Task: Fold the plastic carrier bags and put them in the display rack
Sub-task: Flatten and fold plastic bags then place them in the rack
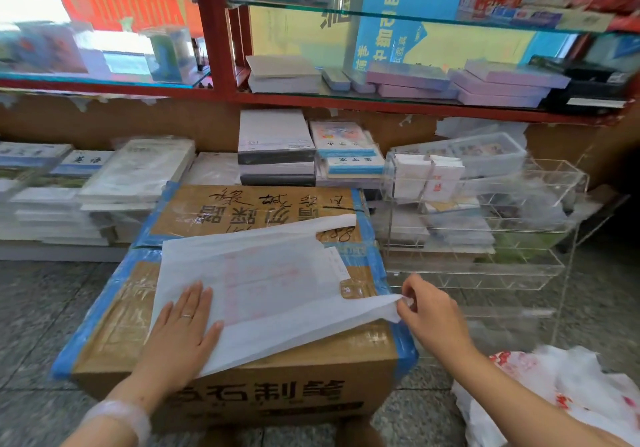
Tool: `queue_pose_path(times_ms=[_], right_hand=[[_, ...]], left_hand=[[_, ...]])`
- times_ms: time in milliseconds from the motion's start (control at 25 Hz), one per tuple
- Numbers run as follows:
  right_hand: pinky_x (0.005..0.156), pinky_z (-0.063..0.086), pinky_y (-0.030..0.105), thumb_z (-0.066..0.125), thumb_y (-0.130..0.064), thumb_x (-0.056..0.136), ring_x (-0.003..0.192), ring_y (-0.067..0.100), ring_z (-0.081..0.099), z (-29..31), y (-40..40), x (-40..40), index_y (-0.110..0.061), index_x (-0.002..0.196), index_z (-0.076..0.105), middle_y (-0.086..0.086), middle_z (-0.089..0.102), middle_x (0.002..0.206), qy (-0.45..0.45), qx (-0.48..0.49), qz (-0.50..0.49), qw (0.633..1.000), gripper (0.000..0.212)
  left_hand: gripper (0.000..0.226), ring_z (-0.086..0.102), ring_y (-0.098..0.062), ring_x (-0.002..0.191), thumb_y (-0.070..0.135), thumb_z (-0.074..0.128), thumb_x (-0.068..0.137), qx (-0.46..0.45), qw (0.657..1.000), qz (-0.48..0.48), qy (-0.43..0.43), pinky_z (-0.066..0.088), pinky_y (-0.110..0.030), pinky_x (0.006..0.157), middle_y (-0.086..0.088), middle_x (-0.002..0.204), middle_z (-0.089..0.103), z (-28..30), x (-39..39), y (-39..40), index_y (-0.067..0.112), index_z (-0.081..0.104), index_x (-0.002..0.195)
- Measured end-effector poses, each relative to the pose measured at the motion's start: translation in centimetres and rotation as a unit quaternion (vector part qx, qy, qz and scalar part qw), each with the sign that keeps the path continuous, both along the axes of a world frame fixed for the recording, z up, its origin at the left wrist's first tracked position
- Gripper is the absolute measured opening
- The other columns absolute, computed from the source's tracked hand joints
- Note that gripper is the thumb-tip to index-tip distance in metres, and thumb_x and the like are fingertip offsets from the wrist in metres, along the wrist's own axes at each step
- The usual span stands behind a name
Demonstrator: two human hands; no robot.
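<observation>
With the white carrier bag [263, 284] spread on the cardboard box [242, 370] at frame centre, her left hand [183, 329] lies flat and open pinning it while the right hand [429, 311] pinches the near handle, best drawn taut before creasing.

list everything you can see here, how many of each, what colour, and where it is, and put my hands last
plastic carrier bag: one, white with faint red print, flat on the box
cardboard box: one, brown with blue tape, on the floor, centre
display rack: one, clear acrylic, right of the box, folded white bags in its top tier
loose carrier bags: a pile, white with red print, floor at right
paper and notebook stacks: many, mostly white, behind and left of the box
shelving unit: one, red frame with glass shelves, behind, holding purple boxes and books
left hand: flat, pressing the bag down
right hand: fingers pinching the bag's near handle
</observation>
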State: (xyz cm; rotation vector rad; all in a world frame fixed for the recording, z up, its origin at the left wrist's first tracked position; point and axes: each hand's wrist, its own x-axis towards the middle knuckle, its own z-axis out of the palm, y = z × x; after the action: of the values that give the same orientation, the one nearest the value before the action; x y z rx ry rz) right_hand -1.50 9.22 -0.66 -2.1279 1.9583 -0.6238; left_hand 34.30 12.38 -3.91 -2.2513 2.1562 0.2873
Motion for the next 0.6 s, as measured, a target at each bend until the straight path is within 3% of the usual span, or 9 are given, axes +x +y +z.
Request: queue_pose_path(times_ms=[120, 160, 200, 240, 280, 320, 480, 600], right_hand=[[0.037, 0.015, 0.016, 0.072, -0.008, 0.077, 0.037, 0.009, 0.029, 0.0, 0.0, 0.5, -0.019, 0.07, 0.037, -0.012, 0.033, 0.049, 0.046, -0.084, -0.036, 0.995, 0.037], [0.038, 0.024, 0.018, 0.07, -0.009, 0.08, 0.043, 0.008, 0.036, -0.1, -0.1, 0.7, -0.02, 0.074, 0.043, -0.013, 0.04, 0.058, 0.016, -0.06, -0.026, 0.998, 0.03], [0.048, 0.038, 0.021, 0.065, -0.011, 0.086, 0.059, 0.006, 0.048, -0.5, -0.5, 1.0, -0.023, 0.089, 0.052, -0.014, 0.048, 0.076, -0.03, -0.05, -0.001, 0.998, 0.018], [0.065, 0.047, 0.024, 0.061, -0.013, 0.089, 0.08, 0.004, 0.052, -0.8, -0.8, 1.2, -0.025, 0.111, 0.053, -0.015, 0.049, 0.097, -0.076, -0.012, 0.024, 0.997, 0.026], [0.08, 0.047, 0.024, 0.058, -0.011, 0.091, 0.095, 0.001, 0.05, -0.7, -0.9, 1.3, -0.026, 0.125, 0.049, -0.016, 0.045, 0.11, -0.097, 0.03, 0.069, 0.993, 0.038], [0.086, 0.045, 0.021, 0.056, -0.009, 0.091, 0.099, -0.001, 0.047, -0.6, -1.2, 1.0, -0.026, 0.128, 0.049, -0.016, 0.044, 0.112, -0.082, 0.068, 0.106, 0.989, 0.041], [0.077, 0.034, 0.011, 0.053, -0.003, 0.089, 0.093, 0.004, 0.048, 0.8, -2.1, -0.8, -0.025, 0.122, 0.052, -0.009, 0.048, 0.104, -0.013, 0.159, 0.173, 0.972, 0.039], [0.073, 0.035, 0.013, 0.061, -0.015, 0.089, 0.088, 0.006, 0.049, 1.3, -2.2, -1.4, -0.027, 0.104, 0.057, -0.009, 0.05, 0.097, 0.016, 0.169, 0.188, 0.967, 0.019]], left_hand=[[0.062, -0.017, -0.013, 0.143, 0.043, 0.014, 0.1, 0.013, 1.0, 0.001, -0.012, -0.008, -0.031, 0.115, -0.003, 0.155, -0.019, 0.1, -0.1, 0.0, 0.013, -0.012, 0.148], [0.062, -0.017, -0.013, 0.143, 0.043, 0.013, 0.1, 0.014, 1.0, 0.001, -0.012, -0.008, -0.031, 0.115, -0.003, 0.155, -0.02, 0.1, -0.1, 0.0, 0.013, -0.012, 0.148], [0.063, -0.018, -0.012, 0.142, 0.045, 0.011, 0.099, 0.015, 1.0, 0.001, -0.013, -0.008, -0.031, 0.115, -0.003, 0.155, -0.021, 0.1, -0.1, 0.0, 0.013, -0.013, 0.147], [0.064, -0.019, -0.009, 0.14, 0.047, 0.007, 0.097, 0.014, 1.0, -0.001, -0.014, -0.008, -0.031, 0.115, -0.002, 0.154, -0.022, 0.0, 0.0, -0.1, 0.013, -0.014, 0.147], [0.067, -0.021, -0.007, 0.137, 0.05, 0.0, 0.093, 0.013, 1.0, -0.004, -0.016, -0.008, -0.031, 0.115, 0.0, 0.152, -0.024, 0.0, 0.1, -0.1, 0.013, -0.014, 0.147], [0.072, -0.021, -0.006, 0.135, 0.052, -0.005, 0.087, 0.011, 1.0, -0.007, -0.016, -0.008, -0.031, 0.115, 0.002, 0.15, -0.025, -0.1, 0.2, -0.2, 0.013, -0.014, 0.147], [0.079, -0.022, -0.004, 0.133, 0.052, -0.006, 0.078, 0.003, 1.0, -0.009, -0.011, -0.009, -0.03, 0.115, 0.005, 0.145, -0.027, -0.4, 0.4, -0.3, 0.014, -0.014, 0.146], [0.073, -0.021, -0.004, 0.134, 0.053, -0.006, 0.084, 0.002, 1.0, -0.006, -0.003, -0.009, -0.03, 0.114, 0.003, 0.149, -0.026, -0.6, 0.4, -0.3, 0.014, -0.014, 0.146]])
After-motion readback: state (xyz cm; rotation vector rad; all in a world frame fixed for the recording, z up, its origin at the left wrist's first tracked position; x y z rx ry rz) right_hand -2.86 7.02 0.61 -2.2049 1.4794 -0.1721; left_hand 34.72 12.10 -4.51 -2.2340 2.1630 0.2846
